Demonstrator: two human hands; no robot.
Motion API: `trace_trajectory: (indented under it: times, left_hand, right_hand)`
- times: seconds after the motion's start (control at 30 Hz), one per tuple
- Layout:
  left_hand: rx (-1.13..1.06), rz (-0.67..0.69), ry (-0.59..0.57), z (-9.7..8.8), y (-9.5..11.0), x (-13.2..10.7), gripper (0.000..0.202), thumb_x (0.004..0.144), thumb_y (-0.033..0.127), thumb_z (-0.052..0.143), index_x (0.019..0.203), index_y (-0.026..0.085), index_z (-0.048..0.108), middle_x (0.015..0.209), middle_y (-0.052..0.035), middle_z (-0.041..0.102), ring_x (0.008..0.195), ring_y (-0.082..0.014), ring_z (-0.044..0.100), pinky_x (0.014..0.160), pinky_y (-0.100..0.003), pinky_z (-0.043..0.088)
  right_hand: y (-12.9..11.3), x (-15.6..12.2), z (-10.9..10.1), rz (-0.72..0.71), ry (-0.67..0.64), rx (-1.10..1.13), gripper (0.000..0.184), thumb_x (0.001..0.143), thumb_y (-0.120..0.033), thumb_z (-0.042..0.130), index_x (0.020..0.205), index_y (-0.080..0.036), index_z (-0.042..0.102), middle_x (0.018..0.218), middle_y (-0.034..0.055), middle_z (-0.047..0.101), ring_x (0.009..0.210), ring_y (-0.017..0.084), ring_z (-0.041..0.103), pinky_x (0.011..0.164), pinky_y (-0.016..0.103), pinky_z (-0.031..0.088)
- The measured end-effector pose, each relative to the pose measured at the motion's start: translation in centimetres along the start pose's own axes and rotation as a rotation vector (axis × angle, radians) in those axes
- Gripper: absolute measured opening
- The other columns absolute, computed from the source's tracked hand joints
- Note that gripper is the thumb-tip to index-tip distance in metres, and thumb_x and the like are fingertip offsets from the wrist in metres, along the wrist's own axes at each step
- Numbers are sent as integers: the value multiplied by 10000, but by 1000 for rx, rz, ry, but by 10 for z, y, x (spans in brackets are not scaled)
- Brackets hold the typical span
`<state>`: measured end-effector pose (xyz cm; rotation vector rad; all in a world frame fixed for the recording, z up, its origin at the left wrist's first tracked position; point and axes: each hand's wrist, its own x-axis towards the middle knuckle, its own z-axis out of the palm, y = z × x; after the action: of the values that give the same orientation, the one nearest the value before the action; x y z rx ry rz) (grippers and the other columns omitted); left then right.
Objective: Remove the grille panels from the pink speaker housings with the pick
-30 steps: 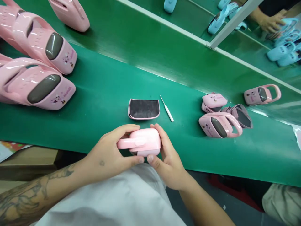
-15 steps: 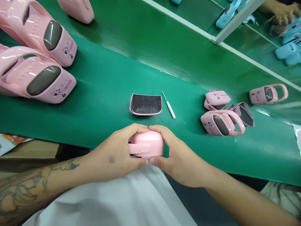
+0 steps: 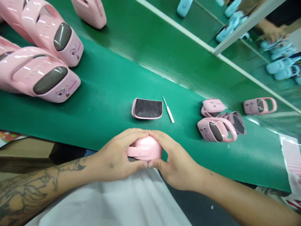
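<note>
Both hands cup a small pink plastic housing with a handle close to the front of my body. My left hand wraps its handle side, thumb below and fingers over the top. From the other side my right hand closes round it, and the fingertips of both hands meet above and below. The underside of the housing is mostly hidden. Just beyond the hands lies a curved pink panel with a black inner face. A thin tool with a white handle rests beside the panel, touched by neither hand.
Large pink housings with dark windows crowd the left. Small handled pink housings and stacked panels sit at right on the green bench. A metal rail runs behind; beyond it a co-worker's hand is among blue parts.
The camera view has shifted slightly, so the bench items appear displaced. Both hands keep their hold on the pink housing, which has tilted a little.
</note>
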<state>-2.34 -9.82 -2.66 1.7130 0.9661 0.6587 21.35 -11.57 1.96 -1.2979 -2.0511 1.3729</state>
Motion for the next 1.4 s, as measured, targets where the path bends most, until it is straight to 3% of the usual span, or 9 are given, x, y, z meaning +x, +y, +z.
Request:
trace_trajectory:
  times: [0.17, 0.3, 0.57, 0.73, 0.87, 1.07, 1.13, 1.27, 1.4]
  left_hand:
    - [148, -126, -137, -9, 0, 9, 751, 835, 541, 868, 1487, 260, 625, 1543, -98, 687, 1407, -357, 668, 1165, -498, 565]
    - [200, -170, -134, -15, 6, 15, 735, 801, 468, 861, 1467, 256, 634, 1561, -101, 658, 1408, -366, 658, 1142, -495, 581]
    - [187, -185, -117, -12, 16, 20, 803, 692, 452, 959, 1416, 271, 661, 1443, -70, 702, 1272, -330, 707, 1039, -422, 612]
    - [162, -172, -41, -8, 15, 23, 639, 728, 555, 933, 1256, 255, 733, 1236, -65, 765, 1088, -309, 744, 910, -411, 629]
    - [122, -157, -1, -4, 15, 22, 616, 728, 586, 941, 1214, 259, 750, 1228, -66, 772, 1098, -308, 739, 931, -405, 627]
    - [130, -114, 24, -5, 15, 27, 618, 722, 597, 941, 1179, 225, 753, 1179, -77, 786, 1059, -294, 744, 947, -395, 621]
    - [136, -165, -18, -12, 13, 30, 647, 712, 596, 943, 1212, 229, 758, 1204, -75, 785, 1074, -305, 747, 950, -407, 631]
    - [-23, -219, -32, -24, 3, 26, 989, 588, 470, 1041, 1465, 246, 643, 1473, -131, 707, 1256, -369, 740, 1007, -441, 657]
    - [-187, -166, 57, -13, 0, 16, 1025, 657, 336, 1020, 1569, 270, 555, 1598, -154, 641, 1440, -397, 660, 1162, -494, 601]
  right_hand:
    - [35, -13, 4, -68, 79, -4, 845, 986, -420, 809, 1697, -313, 366, 1690, 153, 527, 1568, 346, 528, 1308, 591, 463]
    - [58, -19, 8, -48, 107, 25, 1026, 934, -640, 809, 1749, -324, 271, 1774, 159, 413, 1650, 352, 422, 1349, 588, 398]
    - [51, -13, 16, -48, 140, 156, 891, 1017, -589, 732, 1736, -293, 298, 1791, 149, 388, 1667, 327, 388, 1372, 573, 348]
    - [45, -10, 17, -70, 148, 211, 805, 1038, -509, 726, 1700, -267, 338, 1755, 158, 429, 1640, 312, 420, 1362, 558, 365]
    - [37, -7, 18, -58, 195, 276, 669, 1028, -445, 740, 1599, -262, 443, 1652, 150, 528, 1550, 303, 521, 1297, 519, 464]
    - [30, -2, 23, -95, 274, 145, 603, 998, -312, 717, 1547, -215, 486, 1555, 173, 601, 1466, 320, 584, 1269, 536, 484]
    - [33, 0, 24, -70, 289, 191, 615, 1009, -377, 721, 1558, -208, 501, 1583, 176, 603, 1484, 328, 582, 1275, 545, 475]
    - [48, 1, 23, 87, 321, 524, 750, 974, -621, 752, 1581, -239, 531, 1626, 152, 618, 1488, 340, 614, 1237, 529, 524]
    - [55, -2, 21, 168, 491, 762, 881, 933, -768, 693, 1619, -247, 510, 1628, 166, 624, 1461, 372, 644, 1148, 537, 595]
